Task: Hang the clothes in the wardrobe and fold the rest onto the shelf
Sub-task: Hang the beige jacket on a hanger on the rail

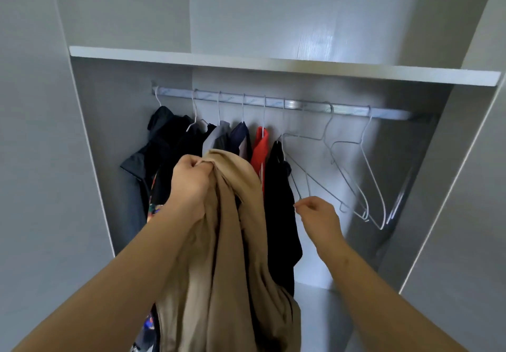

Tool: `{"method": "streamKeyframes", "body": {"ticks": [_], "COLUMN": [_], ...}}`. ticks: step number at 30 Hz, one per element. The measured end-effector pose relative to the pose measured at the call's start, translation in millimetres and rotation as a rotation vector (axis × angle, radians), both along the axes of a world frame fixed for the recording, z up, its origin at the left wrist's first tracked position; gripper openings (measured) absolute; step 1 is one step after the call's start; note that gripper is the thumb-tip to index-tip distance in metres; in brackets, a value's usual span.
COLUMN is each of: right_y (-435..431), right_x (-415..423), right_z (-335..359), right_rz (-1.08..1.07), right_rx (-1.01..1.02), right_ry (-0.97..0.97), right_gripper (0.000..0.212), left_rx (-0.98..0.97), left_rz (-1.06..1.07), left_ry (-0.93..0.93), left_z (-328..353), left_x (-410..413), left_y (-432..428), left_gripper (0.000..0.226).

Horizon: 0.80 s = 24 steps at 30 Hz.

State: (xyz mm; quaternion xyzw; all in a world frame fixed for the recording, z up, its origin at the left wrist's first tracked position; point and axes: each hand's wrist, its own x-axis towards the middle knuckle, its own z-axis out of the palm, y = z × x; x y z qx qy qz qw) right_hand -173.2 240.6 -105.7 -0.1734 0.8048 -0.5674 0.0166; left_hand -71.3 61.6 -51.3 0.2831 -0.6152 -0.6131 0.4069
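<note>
My left hand (190,184) grips the top of a beige garment (232,269), which hangs down in front of the open wardrobe. My right hand (319,217) is raised at the lower corner of an empty wire hanger (304,171) and pinches its wire between thumb and fingers. That hanger hangs from the metal rail (273,103). Several garments hang on the rail's left half: black jackets (169,143), a grey one (217,136), a navy one (242,139), a red one (260,150) and a black one (279,201).
Two more empty wire hangers (358,176) hang on the rail's right half. A white shelf (273,64) runs above the rail. Grey wardrobe walls close in at left (41,160) and right (451,187).
</note>
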Motion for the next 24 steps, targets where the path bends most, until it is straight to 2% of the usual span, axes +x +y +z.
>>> {"method": "streamKeyframes", "body": {"ticks": [2, 4, 6, 9, 12, 15, 19, 21, 24], "right_y": [-14, -30, -49, -65, -80, -92, -103, -107, -108], "right_x": [-16, -32, -57, -88, -106, -123, -135, -137, -144], "right_z": [1, 4, 5, 4, 0, -6, -4, 1, 1], "right_rz": [-0.061, -0.126, -0.256, -0.333, -0.272, -0.260, -0.228, -0.231, -0.271], "right_rx": [0.001, 0.000, 0.120, 0.249, 0.091, -0.067, -0.174, -0.247, -0.209], "right_ry": [0.040, 0.091, 0.141, 0.034, -0.158, -0.275, -0.307, -0.312, -0.248], "right_gripper": [0.023, 0.016, 0.029, 0.052, 0.059, 0.049, 0.021, 0.019, 0.025], "left_rx": [0.022, 0.047, 0.090, 0.152, 0.209, 0.238, 0.285, 0.296, 0.303], "left_rz": [-0.049, -0.098, -0.169, -0.240, -0.295, -0.333, -0.402, -0.423, -0.448], "left_ry": [0.006, 0.021, 0.020, -0.002, -0.018, -0.046, -0.069, -0.078, -0.083], "left_z": [-2, -3, -2, -2, -3, -5, -7, -8, -10], "left_x": [-16, -31, -50, -74, -95, -111, -128, -134, -139], "left_y": [-9, -18, -35, -55, -75, -88, -94, -94, -94], "left_gripper": [0.016, 0.016, 0.017, 0.018, 0.014, 0.012, 0.009, 0.009, 0.008]}}
